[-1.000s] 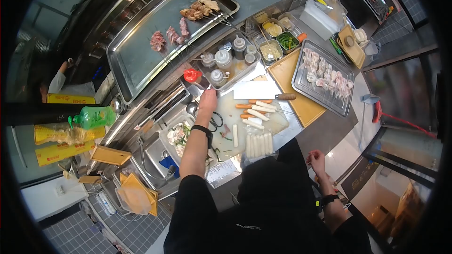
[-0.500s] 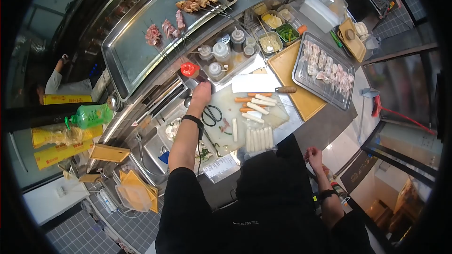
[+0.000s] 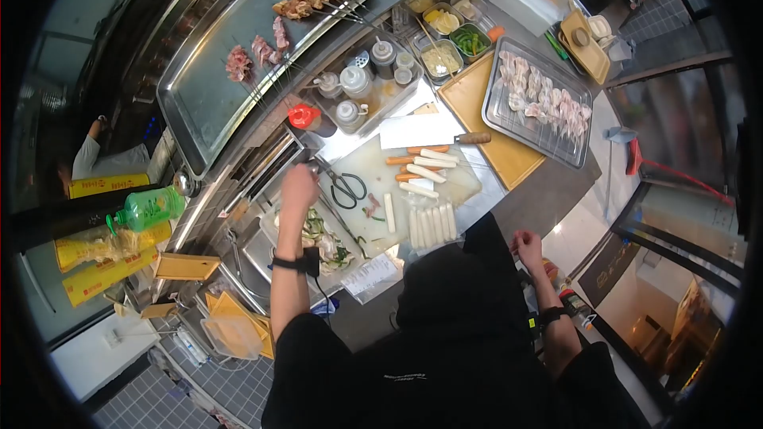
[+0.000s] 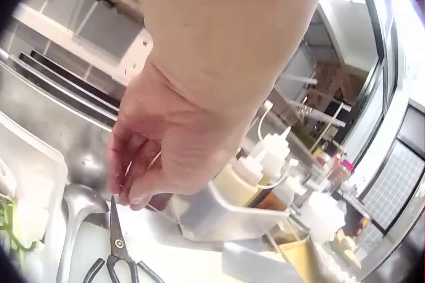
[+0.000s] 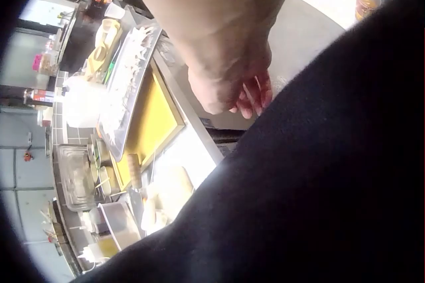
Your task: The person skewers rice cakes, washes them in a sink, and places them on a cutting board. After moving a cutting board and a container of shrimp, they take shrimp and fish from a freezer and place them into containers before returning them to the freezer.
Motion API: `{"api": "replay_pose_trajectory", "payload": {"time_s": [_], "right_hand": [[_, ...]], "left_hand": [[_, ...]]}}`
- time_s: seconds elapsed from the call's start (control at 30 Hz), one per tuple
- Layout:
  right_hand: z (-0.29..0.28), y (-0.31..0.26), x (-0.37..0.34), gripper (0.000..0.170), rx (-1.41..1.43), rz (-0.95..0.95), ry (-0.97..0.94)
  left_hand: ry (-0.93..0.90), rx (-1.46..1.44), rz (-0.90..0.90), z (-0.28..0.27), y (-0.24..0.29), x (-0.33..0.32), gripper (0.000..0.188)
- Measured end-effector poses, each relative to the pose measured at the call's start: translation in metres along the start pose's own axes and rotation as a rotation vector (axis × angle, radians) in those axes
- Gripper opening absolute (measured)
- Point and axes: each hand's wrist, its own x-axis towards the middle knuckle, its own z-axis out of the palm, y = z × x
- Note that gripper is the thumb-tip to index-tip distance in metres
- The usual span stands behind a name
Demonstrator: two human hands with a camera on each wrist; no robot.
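My left hand [image 3: 298,187] hovers near the left end of the white cutting board [image 3: 369,155], beside the ladle [image 4: 83,197]. Its fingers are loosely bent, and nothing shows between them in the left wrist view. Black-handled scissors [image 3: 347,189] lie on the board; their tip appears just under my fingertips in that view. Below the hand, a clear tub [image 4: 56,193] contains pale pieces and green vegetables. Sausages [image 3: 421,167], some orange and some white, lie farther right with a cleaver [image 3: 417,132]. My right hand [image 3: 526,246] hangs relaxed beyond the counter's front edge, holding nothing.
A red-capped bottle [image 3: 302,116] stands behind the board near several squeeze bottles [image 3: 354,83]. Meat skewers rest on a large metal tray [image 3: 187,103] at the back. A tray [image 3: 572,155] of pale skewered pieces is at right. The sink [image 3: 250,258] is at left.
My left hand has moved left and toward me, from beside the red-capped bottle to above the tub's far end. The scissors now show fully. My right hand stays almost still.
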Motion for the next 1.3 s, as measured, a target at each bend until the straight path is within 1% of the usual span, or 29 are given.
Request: {"api": "replay_pose_trajectory", "payload": {"time_s": [0.07,0.1,0.13,0.17,0.2,0.23,0.3,0.33,0.37,0.43,0.47,0.5,0.53,0.57,0.6,0.63,0.67,0.73,0.77,0.83,0.87,0.97,1.03,1.07,1.13,1.17,1.23,1.27,1.3], "right_hand": [[0.005,-0.031,-0.007,0.020,-0.094,-0.185,0.008],[0.012,-0.061,-0.015,0.020,-0.094,-0.177,0.006],[0.020,-0.101,-0.029,0.019,-0.120,-0.285,0.025],[0.029,-0.141,-0.045,0.017,-0.147,-0.393,0.043],[0.036,-0.179,-0.059,0.014,-0.248,-0.596,0.074],[0.044,-0.217,-0.074,0.013,-0.349,-0.801,0.106],[0.062,-0.293,-0.107,0.018,-0.522,-1.250,0.143],[0.076,-0.298,-0.113,0.018,-0.520,-1.260,0.140],[0.090,-0.301,-0.120,0.019,-0.496,-1.194,0.014],[0.108,-0.304,-0.132,0.020,-0.455,-1.053,-0.230],[0.110,-0.304,-0.134,0.021,-0.436,-0.981,-0.344],[0.112,-0.297,-0.131,0.021,-0.443,-0.992,-0.340],[0.113,-0.283,-0.126,0.020,-0.320,-0.744,-0.427],[0.114,-0.268,-0.122,0.020,-0.199,-0.490,-0.510],[0.115,-0.256,-0.118,0.020,-0.207,-0.496,-0.517],[0.114,-0.244,-0.114,0.020,-0.138,-0.491,-0.441],[0.111,-0.235,-0.116,0.022,-0.068,-0.478,-0.361],[0.100,-0.242,-0.123,0.022,-0.081,-0.482,-0.328],[0.095,-0.249,-0.124,0.023,-0.091,-0.490,-0.299],[0.090,-0.252,-0.129,0.022,-0.091,-0.468,-0.284],[0.089,-0.255,-0.131,0.021,-0.084,-0.486,-0.289],[0.086,-0.255,-0.136,0.019,-0.077,-0.512,-0.302],[0.085,-0.256,-0.138,0.018,-0.074,-0.521,-0.311],[0.084,-0.255,-0.141,0.017,-0.071,-0.513,-0.314],[0.084,-0.257,-0.148,0.017,-0.063,-0.498,-0.321],[0.087,-0.262,-0.154,0.016,-0.082,-0.528,-0.335],[0.092,-0.274,-0.167,0.016,-0.098,-0.557,-0.350],[0.095,-0.282,-0.175,0.016,-0.129,-0.577,-0.387],[0.098,-0.287,-0.179,0.017,-0.161,-0.601,-0.423]], "left_hand": [[0.130,-0.094,0.023,-0.020,0.007,-0.057,0.014],[0.198,-0.145,0.062,-0.034,0.016,-0.082,0.014],[0.190,-0.142,0.057,-0.046,0.028,-0.106,0.014],[0.247,-0.278,0.056,-0.057,0.042,-0.130,0.012],[0.311,-0.415,0.056,-0.063,0.055,-0.146,0.010],[0.311,-0.414,0.051,-0.064,0.067,-0.160,0.010],[0.232,-0.707,0.112,-0.060,0.090,-0.180,0.008],[0.152,-0.795,0.153,-0.054,0.101,-0.185,0.007],[0.069,-0.882,0.195,-0.045,0.113,-0.187,0.006],[-0.059,-1.255,0.184,-0.009,0.134,-0.183,0.009],[-0.049,-1.262,0.192,0.004,0.142,-0.176,0.009],[-0.112,-1.361,0.111,0.016,0.149,-0.168,0.011],[-0.177,-1.459,0.023,0.029,0.150,-0.160,0.014],[-0.167,-1.467,0.021,0.051,0.145,-0.151,0.014],[-0.060,-1.411,-0.007,0.077,0.138,-0.140,0.018],[0.040,-1.350,-0.033,0.095,0.132,-0.134,0.023],[0.035,-1.352,-0.036,0.103,0.129,-0.136,0.023],[0.175,-0.371,-0.032,0.117,0.127,-0.135,0.039],[0.185,-0.373,-0.022,0.129,0.128,-0.130,0.039],[0.115,-0.178,-0.064,0.162,0.130,-0.131,0.054],[0.110,-0.180,-0.060,0.171,0.130,-0.130,0.054],[0.062,-0.133,-0.031,0.174,0.129,-0.126,0.061],[0.013,-0.451,-0.114,0.168,0.120,-0.123,0.057],[0.016,-0.449,-0.114,0.165,0.116,-0.121,0.057],[0.072,-1.393,-0.073,0.141,0.118,-0.124,0.035],[0.070,-1.386,-0.077,0.111,0.128,-0.132,0.035],[0.051,-2.037,0.080,0.029,0.160,-0.147,0.022],[0.052,-2.034,0.079,0.014,0.165,-0.146,0.022],[0.064,-2.102,0.184,0.002,0.169,-0.142,0.026]]}}
